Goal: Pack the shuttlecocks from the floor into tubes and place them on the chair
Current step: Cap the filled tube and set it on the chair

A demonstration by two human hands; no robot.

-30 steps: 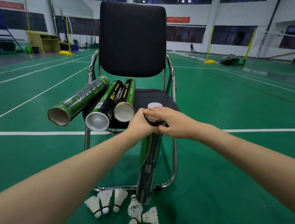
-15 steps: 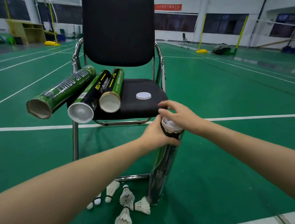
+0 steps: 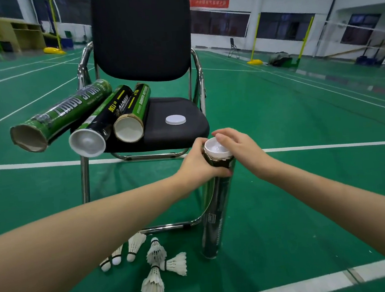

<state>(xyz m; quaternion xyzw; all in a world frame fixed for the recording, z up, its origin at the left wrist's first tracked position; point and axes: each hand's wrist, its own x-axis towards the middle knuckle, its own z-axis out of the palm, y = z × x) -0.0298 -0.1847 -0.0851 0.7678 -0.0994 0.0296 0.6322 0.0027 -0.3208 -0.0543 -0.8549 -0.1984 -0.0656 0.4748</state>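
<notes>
White shuttlecocks (image 3: 155, 263) scattered on the green floor (image 3: 285, 207) nearest, dark tube (image 3: 216, 213) standing upright beside them, left hand (image 3: 198, 166) wrapped round its top, right hand (image 3: 241, 151) with relaxed fingers touching the open rim, black chair (image 3: 144, 33) beyond holding three tubes (image 3: 105, 116) and a white lid (image 3: 175, 119)

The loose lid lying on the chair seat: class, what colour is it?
White. The lid lies against the black chair seat, shown in the head view.

Three green-and-black cardboard shuttlecock tubes (image 3: 105, 116) lie on one black padded chrome-framed chair (image 3: 181, 133), a fourth dark tube (image 3: 216, 218) stands on the floor; one round white plastic cap (image 3: 175, 119); six white feather shuttlecocks (image 3: 156, 253); two hands.
</notes>
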